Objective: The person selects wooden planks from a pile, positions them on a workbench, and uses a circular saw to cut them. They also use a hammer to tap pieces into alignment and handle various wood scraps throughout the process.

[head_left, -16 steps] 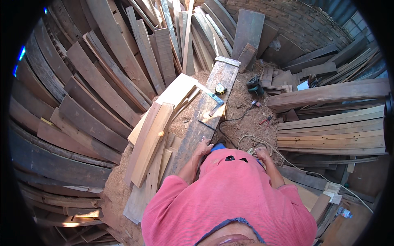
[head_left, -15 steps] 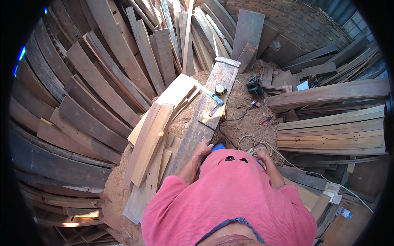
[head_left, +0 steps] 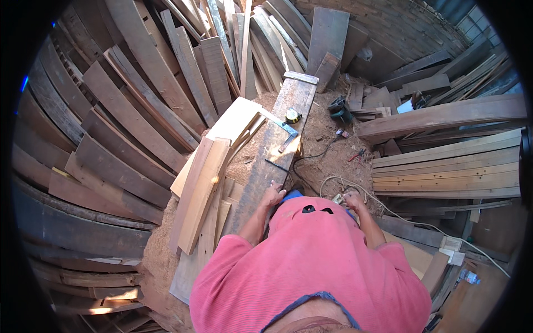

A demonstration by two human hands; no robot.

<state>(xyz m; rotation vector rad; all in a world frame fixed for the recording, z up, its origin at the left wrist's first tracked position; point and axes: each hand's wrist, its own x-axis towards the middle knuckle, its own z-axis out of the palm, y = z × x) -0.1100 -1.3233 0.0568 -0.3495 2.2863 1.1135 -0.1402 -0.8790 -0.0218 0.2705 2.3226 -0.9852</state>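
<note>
My left hand [head_left: 273, 194] lies with fingers spread on the near end of a long grey weathered plank [head_left: 275, 150] that runs away from me. My right hand [head_left: 353, 198] is curled beside a small pale object [head_left: 337, 198] where a white cable [head_left: 355, 186] ends; whether it grips anything is unclear. A blue object [head_left: 292, 195] shows between my hands, mostly hidden under my pink shirt. Farther along the plank lie a yellow tape measure [head_left: 292, 115], a metal square [head_left: 280, 126] and a thin dark stick [head_left: 276, 165].
Pale fresh boards [head_left: 202, 188] are stacked left of the plank. Dark old planks [head_left: 122, 127] lean all around the left and back. Long boards [head_left: 444, 166] are piled at right. A dark power tool [head_left: 338, 109] and red-handled pliers [head_left: 355, 156] lie on the sawdust floor.
</note>
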